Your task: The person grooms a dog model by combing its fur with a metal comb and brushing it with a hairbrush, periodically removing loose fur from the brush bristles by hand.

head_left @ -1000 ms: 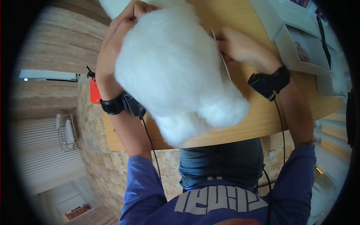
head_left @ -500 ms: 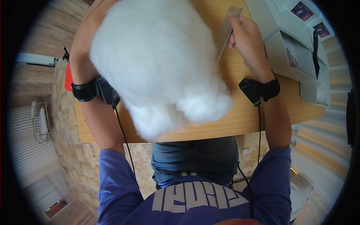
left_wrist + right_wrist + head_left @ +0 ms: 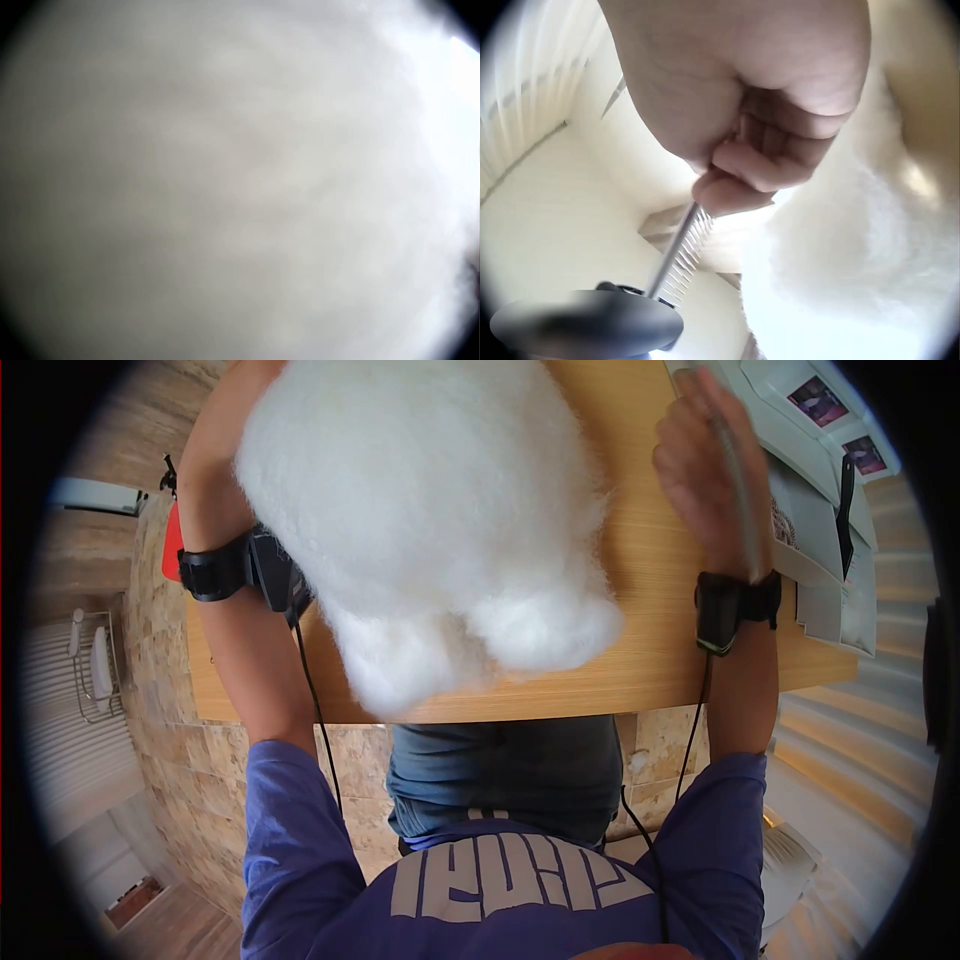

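A big white fluffy body (image 3: 430,490) with long, cotton-like fur lies on the wooden table (image 3: 640,590), two rounded lobes pointing at the person. My right hand (image 3: 700,470) is raised to the right of it, apart from the fur, and grips a metal comb (image 3: 743,500). In the right wrist view the curled fingers (image 3: 754,165) hold the comb (image 3: 676,251) at one end, its thin teeth showing. My left forearm (image 3: 215,470) runs along the fluffy body's left side; the left hand itself is out of sight. Blurred white fur (image 3: 225,180) fills the left wrist view.
White open boxes (image 3: 815,530) stand at the table's right, one with a dark-handled tool (image 3: 847,510) leaning in it. A red object (image 3: 172,545) is beyond the left edge. Cables (image 3: 318,710) hang from both wrist cameras.
My right hand has drawn the comb away from the fur's right side and lifted it up and to the right. The left arm stays beside the fluffy body; its hand has left the head view.
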Motion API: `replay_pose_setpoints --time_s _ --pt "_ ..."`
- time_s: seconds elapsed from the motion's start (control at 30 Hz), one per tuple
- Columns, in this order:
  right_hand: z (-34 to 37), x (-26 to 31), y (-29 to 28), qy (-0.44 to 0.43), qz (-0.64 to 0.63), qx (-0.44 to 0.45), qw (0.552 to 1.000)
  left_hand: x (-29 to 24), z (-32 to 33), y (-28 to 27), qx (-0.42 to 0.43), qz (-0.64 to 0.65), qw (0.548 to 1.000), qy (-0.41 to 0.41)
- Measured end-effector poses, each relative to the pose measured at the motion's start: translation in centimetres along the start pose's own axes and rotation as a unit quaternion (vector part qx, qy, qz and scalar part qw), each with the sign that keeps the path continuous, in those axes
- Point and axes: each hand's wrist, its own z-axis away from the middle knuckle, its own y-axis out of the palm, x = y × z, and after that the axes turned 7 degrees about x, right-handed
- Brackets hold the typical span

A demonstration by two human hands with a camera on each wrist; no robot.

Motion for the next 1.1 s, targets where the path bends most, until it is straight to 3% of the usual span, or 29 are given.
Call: replay_pose_setpoints --time_s 0.07,0.1,0.17,0.3,0.33,0.4,0.53,0.6,0.63,0.67,0.7,0.73,0.77,0.9,1.03,1.1 --pt "0.5 -1.9 1.5 0.070 0.223 -0.063 0.970 0.1 0.1 -0.1 0.002 -0.005 1.000 0.002" --pt "0.4 -2.4 1.7 0.074 0.222 -0.062 0.970 0.2 0.1 -0.2 0.004 -0.007 1.000 0.001" --pt "0.0 -3.2 1.7 0.263 0.350 -0.043 0.898 0.3 0.1 -0.4 0.008 -0.010 1.000 0.000" --pt "0.2 -6.7 -2.9 0.316 0.373 -0.072 0.870 0.6 0.2 -0.8 0.019 -0.020 1.000 0.005" --pt "0.0 -6.4 -3.5 0.316 0.374 -0.073 0.869 0.7 0.2 -0.9 0.024 -0.023 0.999 0.008" --pt "-0.4 -5.6 -4.1 0.308 0.468 -0.104 0.821 0.8 0.2 -1.1 0.033 -0.028 0.999 0.012" --pt "-0.7 -4.1 -6.5 0.274 0.492 -0.160 0.810 1.1 0.2 -1.4 0.059 -0.032 0.997 0.025" --pt "-0.9 -3.7 -7.5 0.116 0.664 -0.240 0.699 1.2 0.2 -1.5 0.072 -0.036 0.996 0.032" --pt "-1.0 -3.2 -8.3 0.117 0.664 -0.241 0.698 1.2 0.2 -1.5 0.078 -0.039 0.996 0.035" --pt "-1.2 -2.7 -8.3 0.081 0.562 -0.227 0.791 1.2 0.3 -1.3 0.077 -0.039 0.996 0.035" --pt "-1.3 -2.5 -8.3 0.045 0.447 -0.208 0.869 1.1 0.5 -1.0 0.040 -0.119 0.991 0.039" --pt "-1.2 -2.5 -8.3 0.047 0.446 -0.206 0.870 1.0 0.7 -0.9 0.002 -0.199 0.979 0.043" --pt "-1.3 -2.5 -5.7 0.040 0.397 -0.198 0.895 1.1 0.8 -0.9 0.001 -0.199 0.979 0.041" --pt "-1.3 -2.1 -2.9 0.044 0.307 -0.158 0.938 1.3 1.0 -0.8 -0.010 -0.130 0.991 0.039" --pt "-1.0 -2.0 -0.8 0.050 0.282 -0.175 0.942 1.5 1.1 -0.7 -0.019 -0.064 0.997 0.037" --pt "-0.4 -1.6 -0.3 0.082 0.195 -0.083 0.974 1.6 1.0 -0.6 -0.021 -0.030 0.999 0.036"
